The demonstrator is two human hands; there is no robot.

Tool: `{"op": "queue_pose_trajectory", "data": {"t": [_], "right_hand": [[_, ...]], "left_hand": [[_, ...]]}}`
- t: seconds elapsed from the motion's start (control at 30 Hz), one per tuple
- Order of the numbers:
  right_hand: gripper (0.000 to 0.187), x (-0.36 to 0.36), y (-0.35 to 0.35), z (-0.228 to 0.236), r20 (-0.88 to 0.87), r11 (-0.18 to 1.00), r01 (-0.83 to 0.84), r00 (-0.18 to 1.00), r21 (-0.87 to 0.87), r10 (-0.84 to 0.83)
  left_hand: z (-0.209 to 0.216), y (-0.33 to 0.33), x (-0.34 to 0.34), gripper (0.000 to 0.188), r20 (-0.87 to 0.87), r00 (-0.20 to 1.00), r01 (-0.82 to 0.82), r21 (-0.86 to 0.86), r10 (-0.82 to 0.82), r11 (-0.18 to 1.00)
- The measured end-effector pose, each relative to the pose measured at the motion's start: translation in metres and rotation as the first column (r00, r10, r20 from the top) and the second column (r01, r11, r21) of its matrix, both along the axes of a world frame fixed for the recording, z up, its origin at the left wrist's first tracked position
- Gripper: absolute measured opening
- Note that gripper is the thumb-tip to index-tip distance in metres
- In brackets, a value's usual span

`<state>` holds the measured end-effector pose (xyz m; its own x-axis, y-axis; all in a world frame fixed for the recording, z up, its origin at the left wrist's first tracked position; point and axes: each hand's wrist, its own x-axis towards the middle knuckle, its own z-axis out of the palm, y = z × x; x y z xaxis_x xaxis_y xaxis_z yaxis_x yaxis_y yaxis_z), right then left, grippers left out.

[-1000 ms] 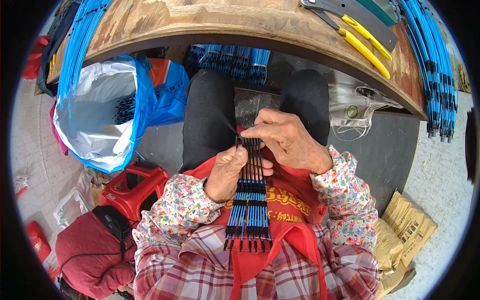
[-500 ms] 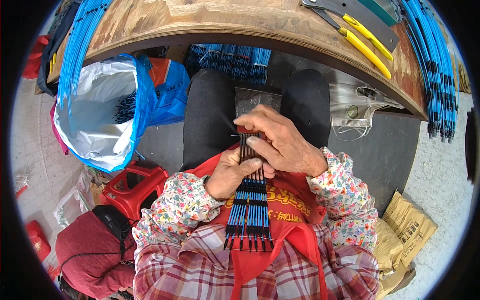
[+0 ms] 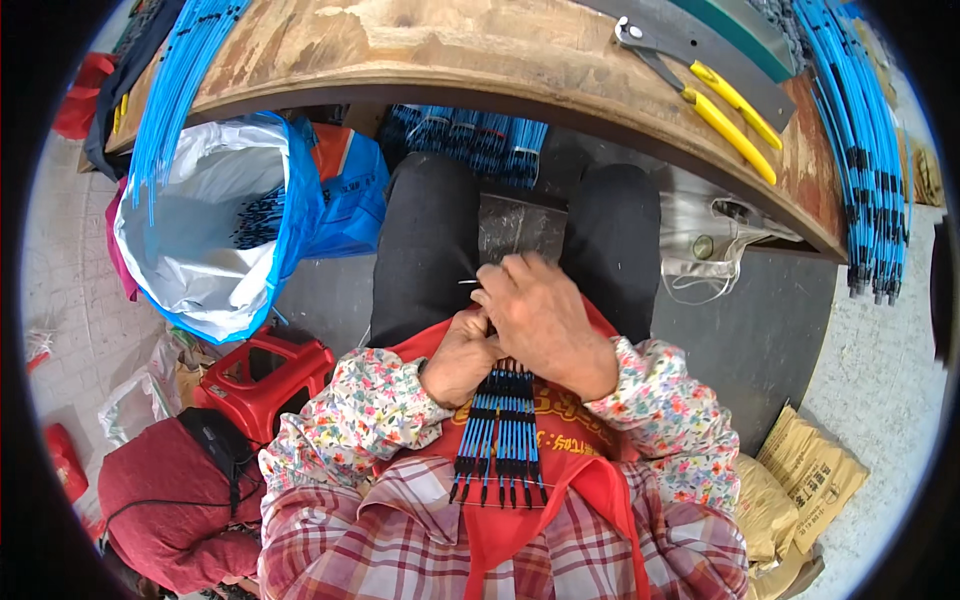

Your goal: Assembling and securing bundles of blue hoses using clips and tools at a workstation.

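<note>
A flat row of thin blue rods with black fittings [image 3: 500,430] lies over my lap, fanning out toward my body. A thin wire passes crosswise through its near end. My left hand [image 3: 460,360] is closed around the far part of the row, thumb on top. Over that far end my right hand [image 3: 545,325] is curled, its fingers bent and pressed against my left hand. They hide the rods' far tips. A short bit of pale wire [image 3: 468,282] pokes out to the left of my right fingertips.
A wooden bench [image 3: 400,45] ahead bears yellow-handled pliers [image 3: 735,135] and blue rods [image 3: 185,100] overhanging its left edge. More rods hang at right [image 3: 865,170]. Left are a lined blue bag [image 3: 205,285] and red stool [image 3: 265,385]; tan sacks [image 3: 800,485] lie right.
My right hand has moved down and closed over the far end of the rods, covering it. My left hand has turned slightly inward. The view has shifted a little.
</note>
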<state>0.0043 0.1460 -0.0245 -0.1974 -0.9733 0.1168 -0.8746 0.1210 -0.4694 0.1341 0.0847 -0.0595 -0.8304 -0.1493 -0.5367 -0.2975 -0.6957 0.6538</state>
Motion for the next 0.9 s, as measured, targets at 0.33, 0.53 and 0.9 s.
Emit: {"op": "queue_pose_trajectory", "data": {"t": [0.33,0.53,0.9], "right_hand": [[0.027,-0.001,0.023,-0.051,0.264,0.967,0.078,0.954,0.241,-0.142],[0.039,0.016,0.03,-0.071,0.394,0.845,-0.156,0.916,0.512,-0.069],[0.032,-0.002,0.03,-0.067,0.406,0.928,-0.246,0.906,0.281,0.117]], "left_hand": [[0.056,-0.02,0.053,0.072,-0.094,0.925,0.146,-0.805,-0.367,0.574],[0.061,-0.008,0.031,0.066,-0.339,0.378,0.144,-0.898,-0.862,0.416],[0.06,-0.013,0.005,0.038,-0.541,0.418,0.066,-0.783,-0.73,0.619]]}}
